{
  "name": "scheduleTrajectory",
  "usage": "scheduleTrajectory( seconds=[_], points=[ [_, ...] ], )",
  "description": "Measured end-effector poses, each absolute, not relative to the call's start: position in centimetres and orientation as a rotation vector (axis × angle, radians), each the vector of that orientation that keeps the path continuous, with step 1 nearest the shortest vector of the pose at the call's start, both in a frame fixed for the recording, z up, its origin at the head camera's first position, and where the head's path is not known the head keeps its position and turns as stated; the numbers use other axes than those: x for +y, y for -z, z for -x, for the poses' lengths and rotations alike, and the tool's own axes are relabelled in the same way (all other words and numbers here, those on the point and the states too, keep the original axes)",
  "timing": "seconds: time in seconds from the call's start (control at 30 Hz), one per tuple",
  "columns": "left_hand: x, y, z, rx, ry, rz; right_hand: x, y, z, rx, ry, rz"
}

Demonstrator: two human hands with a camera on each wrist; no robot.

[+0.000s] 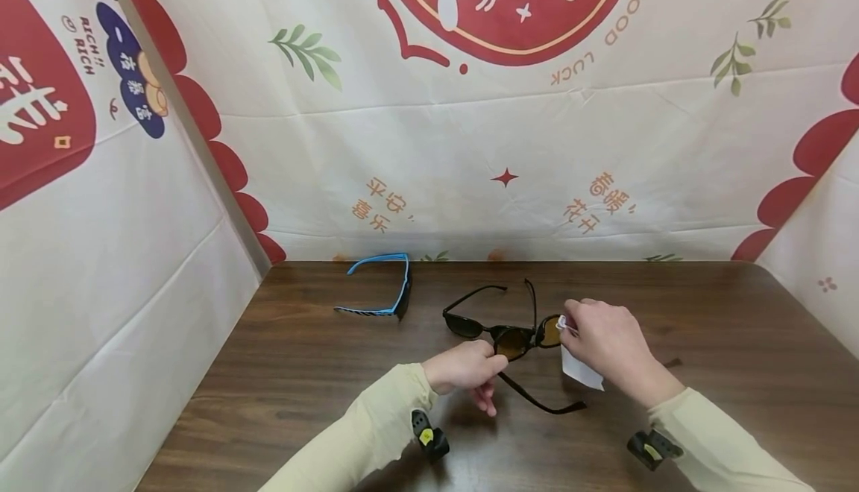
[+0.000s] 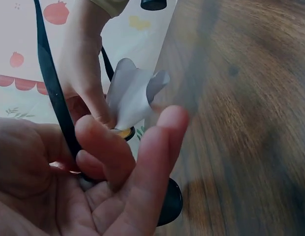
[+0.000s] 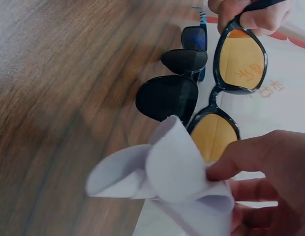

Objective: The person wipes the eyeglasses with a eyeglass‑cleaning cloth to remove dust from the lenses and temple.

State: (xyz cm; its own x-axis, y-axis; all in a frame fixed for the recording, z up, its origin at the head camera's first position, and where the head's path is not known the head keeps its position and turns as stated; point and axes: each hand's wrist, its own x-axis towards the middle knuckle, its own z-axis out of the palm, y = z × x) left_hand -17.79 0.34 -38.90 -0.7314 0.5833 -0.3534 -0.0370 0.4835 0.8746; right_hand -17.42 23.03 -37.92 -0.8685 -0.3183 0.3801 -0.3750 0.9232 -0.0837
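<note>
My left hand [image 1: 463, 369] pinches a pair of black-framed glasses with amber lenses [image 1: 512, 344] at one corner, between thumb and fingers. One of its temples [image 1: 543, 402] points back toward me. At the other lens, my right hand [image 1: 609, 339] grips a white cloth [image 3: 174, 164]. Folds of that cloth hang loosely below the fingers, and the thumb lies right at the amber lens [image 3: 214, 135] in the right wrist view. Just behind the held pair, dark-lensed sunglasses [image 1: 463, 326] lie on the table with their temples unfolded, partly overlapped by it in the head view.
Blue-framed sunglasses [image 1: 401, 297] rest farther back and to the left on the brown wooden table [image 1: 268, 373]. A printed white cloth backdrop [image 1: 429, 156] rises along the table's far edge, with more fabric at both sides.
</note>
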Motion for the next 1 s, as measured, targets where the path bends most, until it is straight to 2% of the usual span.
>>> scheduleTrajectory(
  seconds=[0.27, 0.6, 1.0],
  points=[
    [0.40, 39.29, 17.73, 2.105, -1.337, -0.374, 22.57, 38.57, 18.13, -2.477, -0.303, -0.722],
    [0.28, 39.51, 17.90, 2.094, -1.350, -0.358, 22.52, 38.17, 17.91, -2.682, -0.214, -0.799],
    [0.05, 39.52, 18.10, 2.070, -1.264, -0.403, 22.29, 38.30, 17.58, -2.686, -0.085, -0.461]
  ],
)
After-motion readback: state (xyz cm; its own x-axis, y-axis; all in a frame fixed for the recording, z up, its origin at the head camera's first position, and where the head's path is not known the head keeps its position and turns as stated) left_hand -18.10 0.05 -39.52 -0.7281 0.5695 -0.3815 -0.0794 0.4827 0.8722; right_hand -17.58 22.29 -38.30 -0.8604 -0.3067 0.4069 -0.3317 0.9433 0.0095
